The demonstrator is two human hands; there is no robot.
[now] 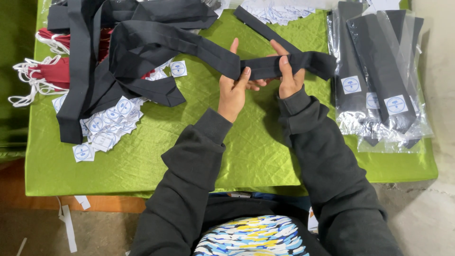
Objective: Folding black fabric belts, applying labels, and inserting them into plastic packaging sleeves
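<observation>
The desk (142, 166), draped in green cloth, carries a heap of black ties (118, 52) and bagged ones (379, 76). Above it, the left hand (233, 90) and right hand (290, 76) both pinch one black tie (265, 66), apparently mid-fold; the next move needs a neat crease.

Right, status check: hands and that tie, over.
Left hand and right hand both grip long black fabric necktie. Tie held above green satin tablecloth. Nothing in the way.

- Both arms wear long dark charcoal sweatshirt sleeves with ribbed cuffs at the wrists.
- The left hand (233, 92) and right hand (289, 76) are bare, ungloved.
- A patterned blue, white, yellow and black garment covers the lap.
</observation>
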